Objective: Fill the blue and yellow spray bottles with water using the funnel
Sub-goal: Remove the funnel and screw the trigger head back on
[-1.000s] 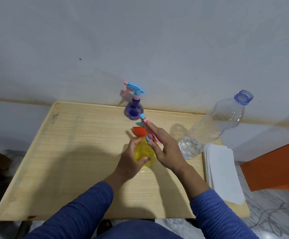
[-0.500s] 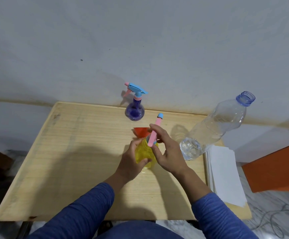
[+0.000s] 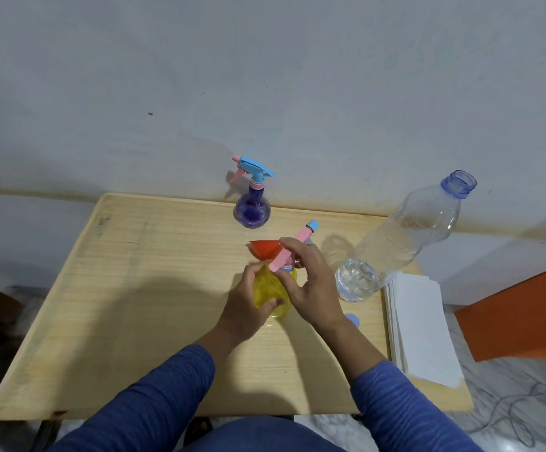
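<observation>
My left hand (image 3: 249,303) grips the round body of the yellow spray bottle (image 3: 270,293) near the table's middle. My right hand (image 3: 307,282) pinches the pink and blue spray head (image 3: 294,251) at the bottle's neck; its nozzle points up and to the right. A red funnel (image 3: 264,248) lies on the table just behind the yellow bottle. The blue spray bottle (image 3: 252,208) stands at the back edge with its spray head on. A clear, uncapped water bottle (image 3: 399,243) with some water in it stands to the right.
A stack of white paper (image 3: 418,324) lies at the wooden table's (image 3: 134,288) right edge. A small blue cap (image 3: 352,319) sits by my right wrist. A pale wall runs behind; an orange object (image 3: 519,311) stands to the right of the table.
The spray head on the yellow bottle has turned: its nozzle swung from pointing back-left to pointing up and right, with my right hand twisting it. My left hand kept the bottle in place.
</observation>
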`<control>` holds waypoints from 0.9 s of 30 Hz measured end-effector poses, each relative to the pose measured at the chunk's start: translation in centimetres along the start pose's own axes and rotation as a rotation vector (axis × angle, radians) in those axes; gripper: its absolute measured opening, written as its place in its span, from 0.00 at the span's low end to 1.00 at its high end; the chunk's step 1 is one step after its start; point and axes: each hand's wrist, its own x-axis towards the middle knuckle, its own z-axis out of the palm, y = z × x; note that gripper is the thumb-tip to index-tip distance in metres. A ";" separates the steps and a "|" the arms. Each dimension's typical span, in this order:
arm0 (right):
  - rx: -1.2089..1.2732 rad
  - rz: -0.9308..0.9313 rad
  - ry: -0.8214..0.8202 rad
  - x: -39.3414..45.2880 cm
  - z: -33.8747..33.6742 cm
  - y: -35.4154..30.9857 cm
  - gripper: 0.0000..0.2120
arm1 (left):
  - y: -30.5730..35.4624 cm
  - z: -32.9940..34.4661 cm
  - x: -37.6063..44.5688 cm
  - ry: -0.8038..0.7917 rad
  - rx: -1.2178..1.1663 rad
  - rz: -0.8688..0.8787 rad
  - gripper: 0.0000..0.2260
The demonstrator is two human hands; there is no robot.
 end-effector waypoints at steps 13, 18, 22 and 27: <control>-0.033 0.098 0.108 0.0 1.4 -1.0 0.32 | -0.4 0.2 0.2 0.015 0.018 0.022 0.26; -0.028 0.034 0.050 -0.9 0.7 -0.6 0.39 | -0.4 0.2 0.2 0.009 -0.012 0.044 0.29; -0.010 0.116 0.115 -0.4 1.1 -0.9 0.36 | -0.3 0.2 0.1 0.008 0.003 0.051 0.29; 0.016 0.102 0.065 -0.8 1.0 -0.9 0.40 | -0.2 0.2 0.3 -0.002 -0.004 0.058 0.31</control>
